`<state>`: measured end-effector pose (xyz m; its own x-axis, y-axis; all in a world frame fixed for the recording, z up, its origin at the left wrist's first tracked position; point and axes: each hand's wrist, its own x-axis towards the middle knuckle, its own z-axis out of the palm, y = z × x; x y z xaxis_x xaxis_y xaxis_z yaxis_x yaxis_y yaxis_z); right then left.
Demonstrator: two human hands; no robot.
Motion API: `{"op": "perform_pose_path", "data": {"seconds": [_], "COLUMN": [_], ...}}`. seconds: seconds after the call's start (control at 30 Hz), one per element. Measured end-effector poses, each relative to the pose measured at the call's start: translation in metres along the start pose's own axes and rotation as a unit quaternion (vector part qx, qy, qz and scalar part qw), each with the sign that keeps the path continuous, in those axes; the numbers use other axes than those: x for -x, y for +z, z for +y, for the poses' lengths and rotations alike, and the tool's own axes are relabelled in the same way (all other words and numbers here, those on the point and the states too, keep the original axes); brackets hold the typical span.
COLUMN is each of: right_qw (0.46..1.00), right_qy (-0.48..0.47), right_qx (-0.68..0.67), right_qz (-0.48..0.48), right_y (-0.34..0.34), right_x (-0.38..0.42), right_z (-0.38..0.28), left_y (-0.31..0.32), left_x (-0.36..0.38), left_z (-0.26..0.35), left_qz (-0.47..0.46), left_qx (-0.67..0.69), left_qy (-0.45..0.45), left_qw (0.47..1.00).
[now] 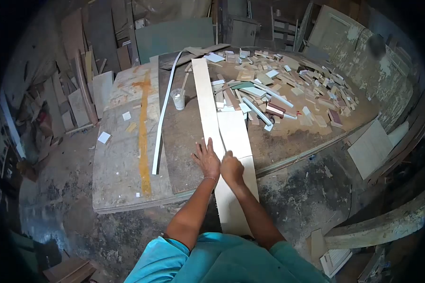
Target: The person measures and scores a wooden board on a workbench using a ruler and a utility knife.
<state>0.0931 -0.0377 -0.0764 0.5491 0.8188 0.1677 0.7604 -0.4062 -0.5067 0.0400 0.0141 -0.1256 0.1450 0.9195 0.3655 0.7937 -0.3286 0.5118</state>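
Note:
My left hand (207, 159) lies flat with fingers spread on a long pale board (204, 94), near its lower part. Beside it, my right hand (232, 169) is closed in a fist at the board's right edge. A thin dark object seems to rise from that fist along the edge, too small to make out. Under and right of my right hand lies a white sheet or panel (233, 134), with another pale panel (233, 207) reaching toward my body. Left of the long board stands a clear cup (179, 101) with a stick in it.
A narrow white strip (163, 111) lies left of the cup. Many small wood offcuts (316, 87) cover the back right of the table (288, 146). A weathered panel (123, 118) with a yellow-brown stripe is at the left. Boards lean along the walls.

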Motion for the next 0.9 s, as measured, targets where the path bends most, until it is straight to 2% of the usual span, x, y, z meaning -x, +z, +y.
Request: {"op": "perform_pose_path", "data": {"seconds": [0.17, 0.33, 0.43, 0.63, 0.73, 0.9], "right_qw": [1.000, 0.999, 0.992, 0.998, 1.000, 1.000], "right_qy": [-0.007, -0.009, 0.042, 0.055, 0.008, 0.010], "right_qx": [-0.008, 0.026, 0.054, 0.006, 0.000, 0.013], "right_qz": [0.006, -0.034, -0.108, -0.024, 0.029, 0.009], "right_y": [0.007, -0.010, -0.021, 0.008, 0.011, 0.004], "right_x": [-0.025, 0.026, 0.053, 0.012, -0.008, 0.011], "right_z": [-0.013, 0.003, 0.007, 0.008, -0.002, 0.001], "left_y": [-0.010, -0.011, -0.012, -0.003, -0.005, -0.009], "left_x": [0.002, 0.004, 0.000, 0.003, 0.000, 0.002], "left_z": [0.003, 0.004, 0.005, 0.001, 0.000, 0.005], "left_qz": [0.007, 0.002, 0.005, -0.003, -0.002, 0.014], "left_qx": [0.024, -0.004, -0.005, 0.015, 0.020, 0.009], "left_qy": [0.003, -0.002, 0.000, -0.011, -0.008, 0.003], "left_qw": [1.000, 1.000, 1.000, 1.000, 1.000, 1.000]}}
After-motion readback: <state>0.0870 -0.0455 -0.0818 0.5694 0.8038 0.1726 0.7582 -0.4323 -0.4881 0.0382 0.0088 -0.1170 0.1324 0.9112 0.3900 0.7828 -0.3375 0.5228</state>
